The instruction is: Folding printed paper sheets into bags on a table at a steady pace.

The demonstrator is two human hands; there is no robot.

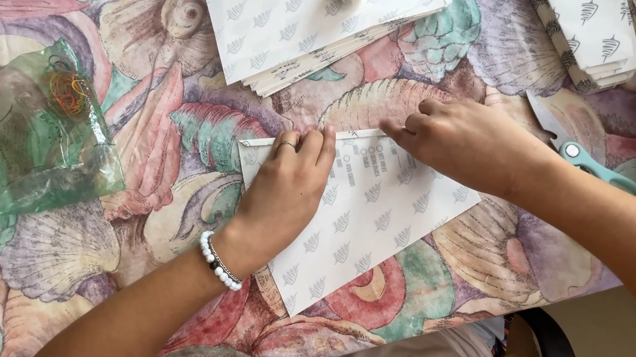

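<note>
paper sheet (362, 217) centre | plastic bag (20, 139) left | scissors (594, 164) right | paper stack (306, 21) behind

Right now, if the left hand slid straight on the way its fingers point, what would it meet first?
The left hand points up-table across the white sheet. Past that sheet's folded edge lies bare shell-patterned cloth, then probably the paper stack; depth is unclear.

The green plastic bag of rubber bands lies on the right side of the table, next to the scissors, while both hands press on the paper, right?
Not quite. The head view shows the green plastic bag on the left side, far from the scissors.
</note>
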